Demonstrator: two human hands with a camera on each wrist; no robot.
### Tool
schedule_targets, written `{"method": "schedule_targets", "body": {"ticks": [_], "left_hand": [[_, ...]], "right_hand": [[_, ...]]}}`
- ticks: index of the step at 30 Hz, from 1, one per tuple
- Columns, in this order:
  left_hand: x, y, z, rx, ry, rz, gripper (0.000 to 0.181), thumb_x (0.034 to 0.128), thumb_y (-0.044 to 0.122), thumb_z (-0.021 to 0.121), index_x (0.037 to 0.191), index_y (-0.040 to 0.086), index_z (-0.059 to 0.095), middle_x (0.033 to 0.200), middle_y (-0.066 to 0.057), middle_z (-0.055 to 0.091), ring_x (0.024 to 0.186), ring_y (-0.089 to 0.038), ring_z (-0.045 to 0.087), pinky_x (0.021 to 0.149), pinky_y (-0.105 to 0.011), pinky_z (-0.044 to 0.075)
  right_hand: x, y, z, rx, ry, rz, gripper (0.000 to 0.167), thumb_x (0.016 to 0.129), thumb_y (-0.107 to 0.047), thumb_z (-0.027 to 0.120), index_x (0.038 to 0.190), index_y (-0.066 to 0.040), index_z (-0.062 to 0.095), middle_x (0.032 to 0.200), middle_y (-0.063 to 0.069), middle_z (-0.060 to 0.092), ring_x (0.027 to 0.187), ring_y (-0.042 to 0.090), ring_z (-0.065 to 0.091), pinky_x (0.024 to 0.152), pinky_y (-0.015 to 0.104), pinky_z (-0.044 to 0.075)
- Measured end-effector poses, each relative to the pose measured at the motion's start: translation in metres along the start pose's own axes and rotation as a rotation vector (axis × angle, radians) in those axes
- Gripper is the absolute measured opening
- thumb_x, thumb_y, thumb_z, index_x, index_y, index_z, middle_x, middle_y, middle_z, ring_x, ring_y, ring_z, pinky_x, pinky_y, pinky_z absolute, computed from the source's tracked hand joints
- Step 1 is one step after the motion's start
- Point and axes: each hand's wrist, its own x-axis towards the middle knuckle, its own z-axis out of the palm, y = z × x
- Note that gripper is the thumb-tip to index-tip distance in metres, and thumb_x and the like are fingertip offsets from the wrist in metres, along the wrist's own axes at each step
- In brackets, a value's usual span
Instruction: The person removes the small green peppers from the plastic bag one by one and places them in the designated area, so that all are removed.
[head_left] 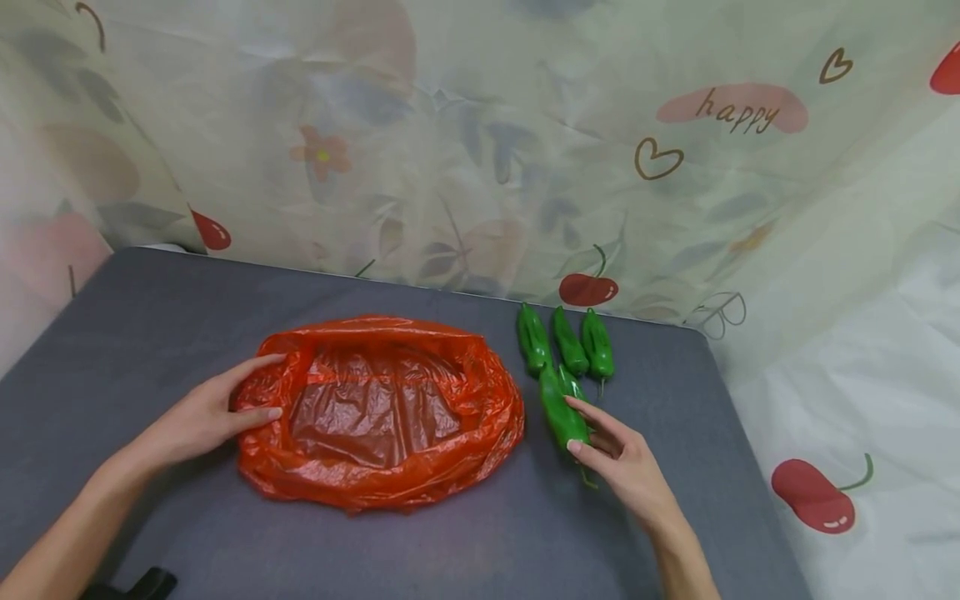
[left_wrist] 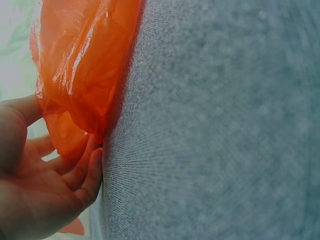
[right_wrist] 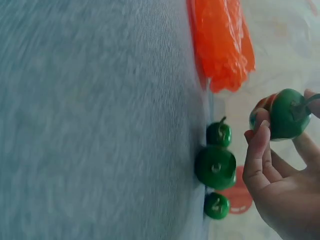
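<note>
A red plastic bag (head_left: 375, 487) lies on the table with its mouth spread wide and its rim rolled outward. My left hand (head_left: 202, 414) grips the bag's left side between thumb and fingers; the left wrist view shows fingers around a fold of orange-red plastic (left_wrist: 90, 65). To the right of the bag, my right hand (head_left: 626, 462) holds a long green pepper (head_left: 558, 408) between thumb and fingertips. In the right wrist view this pepper (right_wrist: 290, 116) is raised off the table, stem toward the camera. Another green pepper (head_left: 572, 383) is partly hidden behind it.
Beyond the right hand, near the table's back edge, lie more green peppers: a left one (head_left: 534, 337), a middle one (head_left: 570, 343) and a right one (head_left: 598, 346). A patterned curtain (head_left: 450, 167) hangs behind the grey table (head_left: 450, 550). A black object (head_left: 150, 583) shows at the front left.
</note>
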Motion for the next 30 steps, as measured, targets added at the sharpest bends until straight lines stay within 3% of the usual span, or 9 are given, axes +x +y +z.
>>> {"method": "schedule_targets", "body": {"ticks": [5, 8, 12, 15, 22, 30], "left_hand": [[0.0, 0.0, 0.0, 0.009, 0.001, -0.004, 0.08, 0.0932, 0.039, 0.069, 0.155, 0.009, 0.029, 0.142, -0.026, 0.046, 0.115, -0.033, 0.056, 0.082, -0.027, 0.051], [0.0, 0.001, 0.0, 0.018, 0.007, -0.009, 0.082, 0.0931, 0.04, 0.069, 0.156, 0.009, 0.027, 0.144, -0.028, 0.043, 0.12, -0.038, 0.053, 0.089, -0.042, 0.051], [-0.001, 0.001, 0.0, 0.013, 0.015, -0.016, 0.085, 0.0926, 0.041, 0.07, 0.158, 0.01, 0.023, 0.147, -0.03, 0.037, 0.125, -0.044, 0.047, 0.096, -0.06, 0.044], [-0.001, 0.0, 0.0, 0.009, 0.015, -0.016, 0.086, 0.0926, 0.04, 0.07, 0.158, 0.011, 0.022, 0.147, -0.03, 0.037, 0.126, -0.045, 0.046, 0.097, -0.061, 0.043], [-0.001, -0.001, 0.001, 0.003, 0.01, 0.002, 0.084, 0.0936, 0.039, 0.069, 0.158, 0.011, 0.023, 0.147, -0.029, 0.037, 0.126, -0.044, 0.046, 0.097, -0.061, 0.042], [-0.002, -0.001, 0.001, -0.007, 0.007, 0.002, 0.083, 0.0939, 0.038, 0.069, 0.158, 0.011, 0.023, 0.147, -0.029, 0.037, 0.126, -0.044, 0.046, 0.096, -0.06, 0.044]], "right_hand": [[-0.004, 0.007, -0.012, -0.025, 0.04, 0.012, 0.056, 0.093, -0.026, 0.072, 0.145, -0.027, 0.052, 0.147, 0.003, 0.048, 0.112, 0.014, 0.063, 0.084, 0.032, 0.054], [-0.004, 0.011, -0.018, -0.043, 0.059, 0.031, 0.056, 0.094, -0.028, 0.071, 0.146, -0.027, 0.051, 0.147, 0.005, 0.048, 0.115, 0.012, 0.061, 0.084, 0.032, 0.054], [-0.002, 0.015, -0.024, -0.068, 0.071, 0.056, 0.056, 0.094, -0.034, 0.07, 0.146, -0.029, 0.05, 0.15, 0.006, 0.045, 0.127, 0.018, 0.055, 0.087, 0.031, 0.053], [0.0, 0.018, -0.028, -0.086, 0.079, 0.055, 0.056, 0.094, -0.035, 0.069, 0.146, -0.029, 0.049, 0.151, 0.008, 0.044, 0.127, 0.019, 0.055, 0.087, 0.03, 0.052], [0.0, 0.027, -0.037, -0.108, 0.107, 0.047, 0.056, 0.095, -0.034, 0.068, 0.148, -0.027, 0.048, 0.149, 0.01, 0.046, 0.109, 0.006, 0.063, 0.085, 0.029, 0.051], [0.0, 0.032, -0.041, -0.121, 0.113, 0.069, 0.056, 0.096, -0.037, 0.066, 0.148, -0.028, 0.048, 0.15, 0.011, 0.045, 0.119, 0.004, 0.056, 0.086, 0.03, 0.052]]}}
